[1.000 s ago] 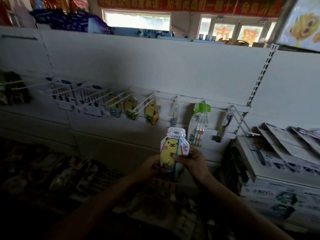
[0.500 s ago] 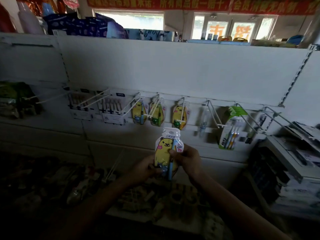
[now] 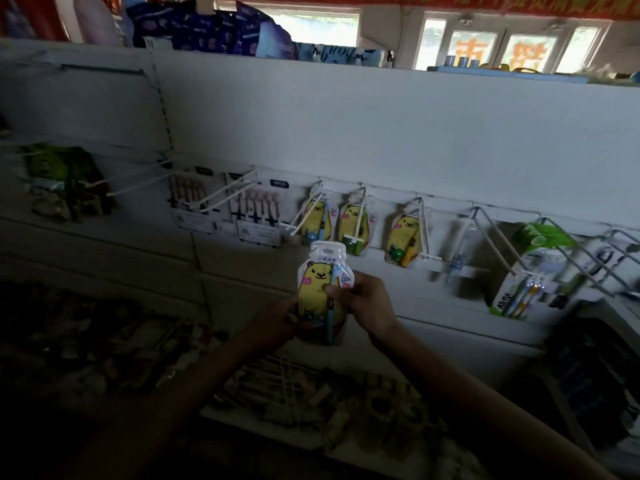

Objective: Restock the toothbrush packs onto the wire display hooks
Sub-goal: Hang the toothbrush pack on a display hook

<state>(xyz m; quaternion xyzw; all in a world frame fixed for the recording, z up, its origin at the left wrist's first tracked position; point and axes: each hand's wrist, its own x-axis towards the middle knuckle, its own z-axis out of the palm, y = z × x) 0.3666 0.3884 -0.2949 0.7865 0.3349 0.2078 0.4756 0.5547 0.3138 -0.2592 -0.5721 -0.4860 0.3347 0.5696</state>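
Head view: hands (image 3: 372,306) around pack (image 3: 320,289)

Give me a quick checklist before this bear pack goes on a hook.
1. Pack held: ok. The right hand and left hand both grip the bear pack.
2. Hang hole free: ok. The slot at the pack's top sits above the fingers, uncovered.
3. Pack upright, front facing out: ok.
4. Matching hooks found: ok. Three hooks carry bear packs on the wall just above.
5. Room on those hooks: ok. Each wire shows bare length in front of its packs.
6. Hole lined up with a hook tip: not ok. The pack is below the tips, not yet on any.
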